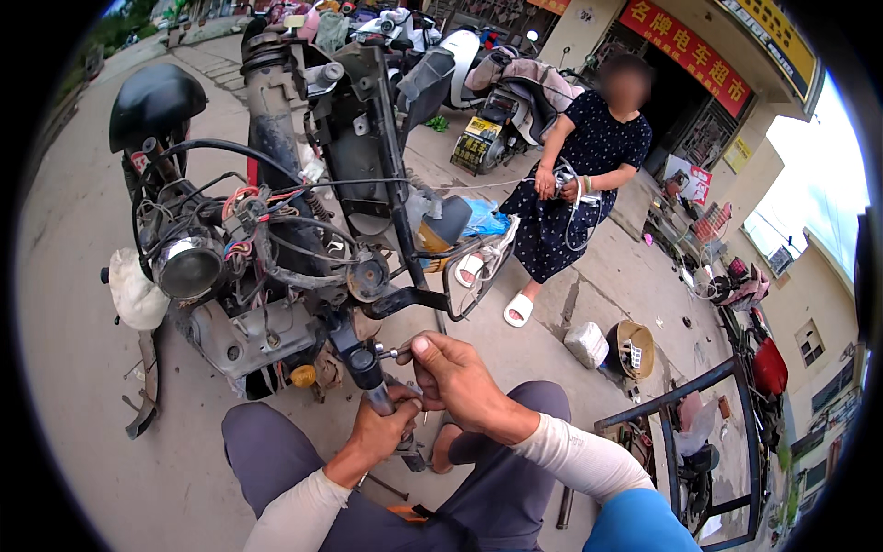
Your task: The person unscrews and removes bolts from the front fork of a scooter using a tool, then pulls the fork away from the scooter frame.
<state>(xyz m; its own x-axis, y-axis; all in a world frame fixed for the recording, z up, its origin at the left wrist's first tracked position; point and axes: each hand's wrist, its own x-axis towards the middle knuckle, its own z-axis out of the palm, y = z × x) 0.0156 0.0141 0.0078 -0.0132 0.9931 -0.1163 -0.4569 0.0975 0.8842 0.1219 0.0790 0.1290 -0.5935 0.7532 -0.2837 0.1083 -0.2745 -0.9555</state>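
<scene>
A stripped-down motorbike or scooter front end (248, 267) stands before my knees, its wires hanging loose. From it a black fork leg (366, 370) slants down toward me, with a silver tube (380, 399) below the black collar. My left hand (375, 431) is wrapped round the lower tube. My right hand (464, 382) is closed beside it, thumb and index finger by a small metal bolt (390, 353) that sticks out of the collar. What its fingers pinch is mostly hidden. A thin metal piece shows under them.
A person (589, 166) in a dark dotted dress stands ahead, holding a looped pale cable (581, 202). Parked scooters (510, 110) stand behind. To the right are a white block (586, 345), a tan basin (631, 350) and a dark metal frame (756, 442) among parts. A metal bar (565, 508) lies near my leg.
</scene>
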